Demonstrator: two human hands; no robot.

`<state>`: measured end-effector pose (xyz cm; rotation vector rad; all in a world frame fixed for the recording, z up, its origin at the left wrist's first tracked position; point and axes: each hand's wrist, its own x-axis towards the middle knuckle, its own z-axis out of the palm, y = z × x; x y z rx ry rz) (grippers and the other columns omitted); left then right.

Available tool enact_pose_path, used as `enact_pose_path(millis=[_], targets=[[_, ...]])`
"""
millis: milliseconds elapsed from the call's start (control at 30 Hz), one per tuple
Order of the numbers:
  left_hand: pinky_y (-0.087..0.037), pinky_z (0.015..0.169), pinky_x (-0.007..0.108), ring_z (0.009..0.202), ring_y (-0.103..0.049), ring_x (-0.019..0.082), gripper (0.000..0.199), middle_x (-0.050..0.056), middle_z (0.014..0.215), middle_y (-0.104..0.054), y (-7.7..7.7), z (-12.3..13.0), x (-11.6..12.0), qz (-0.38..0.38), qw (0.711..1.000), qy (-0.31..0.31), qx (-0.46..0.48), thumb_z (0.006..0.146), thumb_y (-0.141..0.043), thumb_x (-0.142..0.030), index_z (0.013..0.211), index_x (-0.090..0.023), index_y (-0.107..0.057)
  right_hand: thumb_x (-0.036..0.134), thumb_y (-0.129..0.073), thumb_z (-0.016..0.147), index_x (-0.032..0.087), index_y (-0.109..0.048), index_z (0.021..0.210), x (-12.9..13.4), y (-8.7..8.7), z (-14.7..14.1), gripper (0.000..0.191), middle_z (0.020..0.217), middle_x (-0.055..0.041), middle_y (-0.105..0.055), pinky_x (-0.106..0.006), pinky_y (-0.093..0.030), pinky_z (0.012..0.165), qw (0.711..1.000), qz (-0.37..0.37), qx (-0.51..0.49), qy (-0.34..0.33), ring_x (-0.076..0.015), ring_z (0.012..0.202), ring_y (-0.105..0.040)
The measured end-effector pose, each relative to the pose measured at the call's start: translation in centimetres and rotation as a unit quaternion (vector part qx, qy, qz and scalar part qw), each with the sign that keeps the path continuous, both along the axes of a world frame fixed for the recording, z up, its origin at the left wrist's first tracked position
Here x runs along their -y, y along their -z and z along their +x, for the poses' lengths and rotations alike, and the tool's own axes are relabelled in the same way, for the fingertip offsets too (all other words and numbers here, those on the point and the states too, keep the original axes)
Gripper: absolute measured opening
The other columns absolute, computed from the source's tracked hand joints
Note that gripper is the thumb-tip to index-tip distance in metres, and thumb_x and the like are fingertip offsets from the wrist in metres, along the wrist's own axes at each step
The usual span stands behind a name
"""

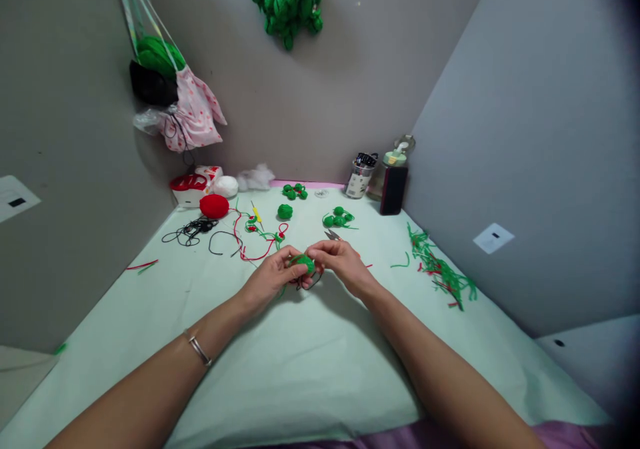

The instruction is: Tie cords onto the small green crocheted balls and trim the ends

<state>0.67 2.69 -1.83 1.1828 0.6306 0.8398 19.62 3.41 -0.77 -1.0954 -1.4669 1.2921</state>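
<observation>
Near the middle of the table, my left hand (280,270) is closed around a small green yarn ball (303,263), with thumb and fingers wrapped on it. My right hand (337,261) pinches at the ball's right side; whatever lies between those fingertips is too small to make out. Dark cord (314,282) and some green strands dangle below the ball. Just beyond my right hand lie scissors (332,234), their blades showing and their handles mostly hidden by the hand. Red and green yarn strands (256,257) trail over the cloth beside my left hand.
A red yarn ball (215,206), black cord (193,231) and a yellow-handled hook (257,211) lie at left. Several green balls (337,218) sit behind my hands. Yarn scraps (443,272) lie right. A pen cup (359,177) and phone (394,191) stand at the back.
</observation>
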Motion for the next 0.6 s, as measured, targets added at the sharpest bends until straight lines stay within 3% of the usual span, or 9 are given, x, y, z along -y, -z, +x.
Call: enact_pose_path(millis=[100, 200, 367, 600], targets=[[-0.050, 0.074, 0.030, 0.074, -0.065, 0.014, 0.025, 0.004, 0.090, -0.070, 0.2, 0.0, 0.0, 0.036, 0.999, 0.011, -0.013, 0.082, -0.071, -0.036, 0.092, -0.017, -0.057, 0.038, -0.074, 0.075, 0.015, -0.068, 0.077, 0.1, -0.1, 0.1, 0.024, 0.063, 0.0023, -0.060, -0.023, -0.041, 0.060, 0.999, -0.020, -0.022, -0.026, -0.0093, 0.058, -0.051], [-0.048, 0.071, 0.030, 0.069, -0.063, 0.014, 0.025, 0.003, 0.079, -0.068, 0.2, -0.1, 0.0, 0.039, 0.998, 0.014, -0.040, 0.081, -0.072, -0.035, 0.089, -0.016, -0.057, 0.038, -0.072, 0.075, 0.015, -0.067, 0.076, 0.2, -0.3, 0.2, 0.024, 0.064, 0.0019, -0.061, -0.023, -0.040, 0.060, 0.999, -0.022, -0.008, -0.042, -0.0094, 0.058, -0.051], [-0.045, 0.066, 0.030, 0.067, -0.062, 0.015, 0.023, 0.002, 0.072, -0.065, 0.1, -0.4, 0.0, 0.056, 0.995, 0.036, -0.074, 0.079, -0.071, -0.033, 0.087, -0.017, -0.058, 0.026, -0.065, 0.071, 0.015, -0.063, 0.068, 0.9, -0.4, -0.4, 0.011, 0.056, 0.0048, -0.052, -0.022, -0.030, 0.051, 0.997, -0.062, 0.007, -0.043, -0.0070, 0.050, -0.040], [-0.044, 0.069, 0.030, 0.070, -0.061, 0.015, 0.020, 0.002, 0.072, -0.067, -0.6, -0.2, 0.4, 0.072, 0.992, 0.034, -0.096, 0.080, -0.070, -0.033, 0.084, -0.017, -0.059, 0.024, -0.064, 0.067, 0.017, -0.059, 0.062, 0.1, -0.5, -0.4, 0.010, 0.049, 0.0064, -0.044, -0.022, -0.026, 0.046, 0.995, -0.007, -0.049, 0.085, -0.0066, 0.046, -0.034]])
